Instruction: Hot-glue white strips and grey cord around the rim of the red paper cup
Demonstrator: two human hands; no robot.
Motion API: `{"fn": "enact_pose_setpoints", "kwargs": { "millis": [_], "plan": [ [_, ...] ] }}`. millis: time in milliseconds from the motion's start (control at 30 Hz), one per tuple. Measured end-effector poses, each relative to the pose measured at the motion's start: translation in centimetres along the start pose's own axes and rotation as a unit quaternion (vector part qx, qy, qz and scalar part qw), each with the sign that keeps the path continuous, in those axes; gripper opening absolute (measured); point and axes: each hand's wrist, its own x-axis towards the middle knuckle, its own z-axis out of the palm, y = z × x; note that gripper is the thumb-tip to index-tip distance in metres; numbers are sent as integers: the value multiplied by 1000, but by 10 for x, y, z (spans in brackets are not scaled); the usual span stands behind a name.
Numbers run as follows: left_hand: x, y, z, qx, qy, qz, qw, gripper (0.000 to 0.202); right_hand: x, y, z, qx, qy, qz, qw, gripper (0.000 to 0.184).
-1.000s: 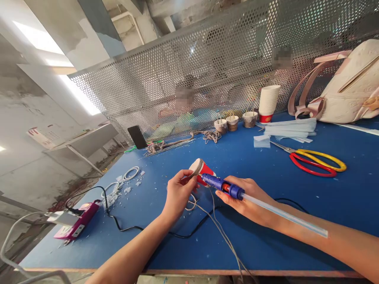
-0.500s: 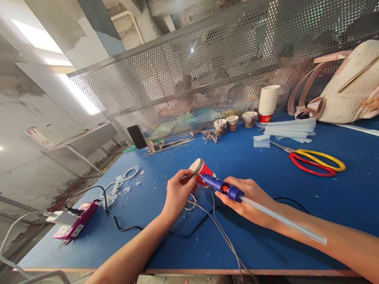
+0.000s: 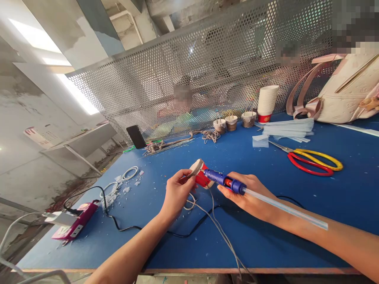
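My left hand (image 3: 179,189) is closed on a red and white paper cup (image 3: 204,179), tipped on its side with its base toward the left. Grey-brown cord (image 3: 195,170) lies against the cup's base, and its long ends (image 3: 219,225) trail down over the front edge of the table. In my right hand (image 3: 244,193) is a blue hot glue gun (image 3: 220,179), its nozzle at the cup near the cord. A long clear glue stick (image 3: 287,209) sticks out from the back of the gun over my forearm.
A purple power strip (image 3: 74,225) with a black cable lies at left. Scissors (image 3: 314,159), white strips (image 3: 287,129), stacked paper cups (image 3: 268,103), cord-wrapped cups (image 3: 231,123), a phone (image 3: 136,137) and a bag (image 3: 343,94) line the far side before a perforated metal screen (image 3: 160,86).
The glue gun has moved slightly up and to the right, its nozzle now higher along the cup's edge. My left hand keeps its hold on the cup.
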Motion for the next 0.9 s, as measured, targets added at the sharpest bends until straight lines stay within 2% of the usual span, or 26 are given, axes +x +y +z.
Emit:
{"fn": "enact_pose_setpoints", "kwargs": {
  "millis": [67,300,533,700,900],
  "plan": [
    [-1,1,0,1,-4,2,1000,8,0,0,-1,2,3,12,1000,25],
    [-1,1,-1,6,-12,4,1000,12,-2,-1,3,5,-36,-22,999,21],
    [1,-2,-2,-7,-12,-2,1000,13,2,-2,-4,7,12,19,1000,27],
    [1,0,-2,-2,-18,7,1000,12,0,-2,-1,17,-31,-2,999,24],
    [2,-2,-3,-5,-25,4,1000,14,4,-1,-8,30,-6,50,998,28]
  ]
}}
